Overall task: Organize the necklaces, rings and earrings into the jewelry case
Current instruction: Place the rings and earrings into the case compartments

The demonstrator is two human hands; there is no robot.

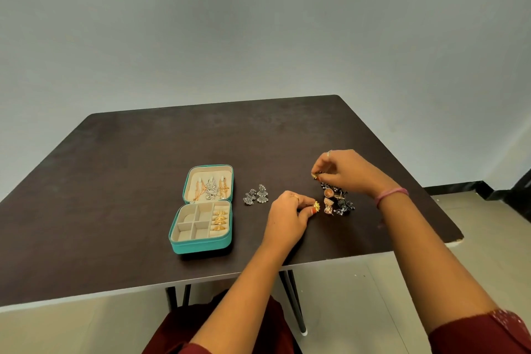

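Left hand (287, 214) pinches gold earring (316, 205); right hand (343, 171) pinches another small piece, earring pile (336, 200) between them.

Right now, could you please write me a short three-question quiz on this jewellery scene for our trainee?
1. True or false: the jewelry case lies open on the table.
2. What does the left hand pinch? A) a small gold earring B) a necklace C) a silver earring
3. Fill in: the pair of silver earrings lies between the case and the ___ of loose earrings.

Key
1. True; necklaces hang in its lid and gold rings sit in its base.
2. A. The right hand pinches another small piece.
3. Pile.
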